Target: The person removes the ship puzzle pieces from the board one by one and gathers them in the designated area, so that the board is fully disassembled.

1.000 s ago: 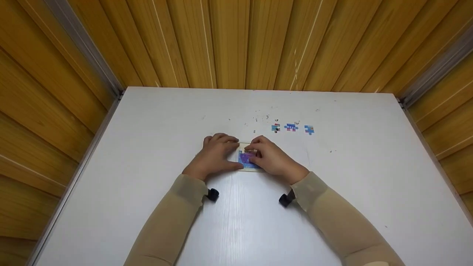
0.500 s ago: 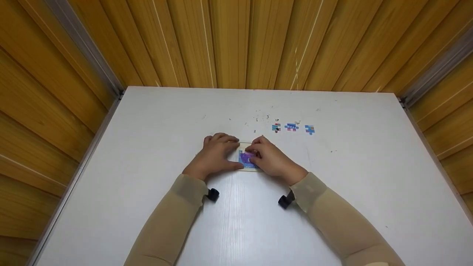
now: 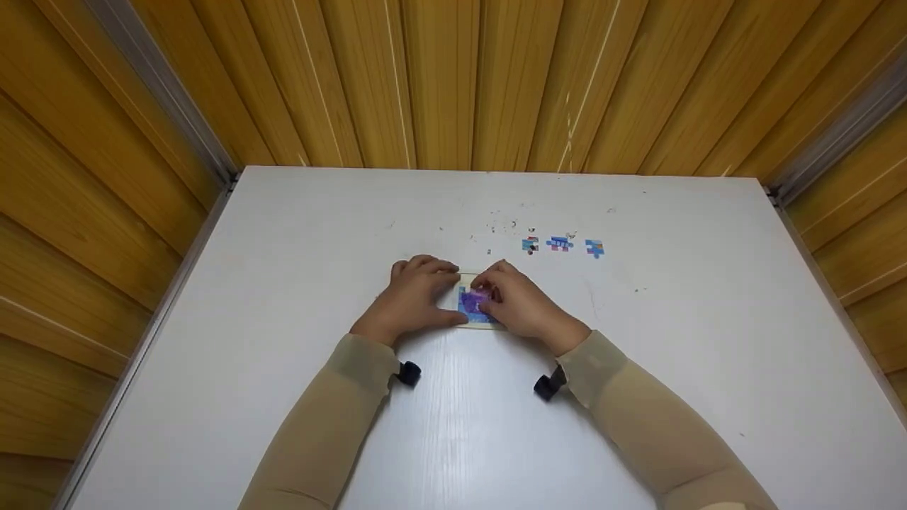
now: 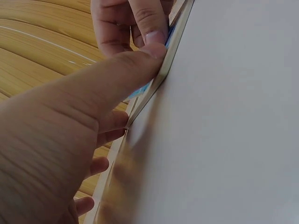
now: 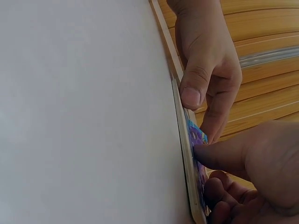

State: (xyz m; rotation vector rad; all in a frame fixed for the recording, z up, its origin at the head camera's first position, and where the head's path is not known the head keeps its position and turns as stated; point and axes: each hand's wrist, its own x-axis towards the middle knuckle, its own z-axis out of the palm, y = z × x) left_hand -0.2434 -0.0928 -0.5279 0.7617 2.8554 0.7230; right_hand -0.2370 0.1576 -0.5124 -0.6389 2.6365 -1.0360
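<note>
We are fitting, as we judge, a purple piece (image 3: 475, 302) into the small puzzle tray (image 5: 187, 161), which is lying on the white table (image 3: 453, 418) between our two sets of fingers. Our left hand (image 3: 414, 294) is spanning the tray widely, thumb holding its near edge and fingers its far edge. Our right hand (image 3: 521, 301) is bending its fingers narrowly, seeming to pinch the piece. The next move is probably calling for careful aligning, then gentle pressing. Beyond the right fingertips, a striped piece (image 3: 530, 245), a blue-and-pink piece (image 3: 560, 244) and a blue piece (image 3: 594, 248) are lying near dark specks (image 3: 514, 224). Our right fingers are covering part of the tray, hiding the fit.
</note>
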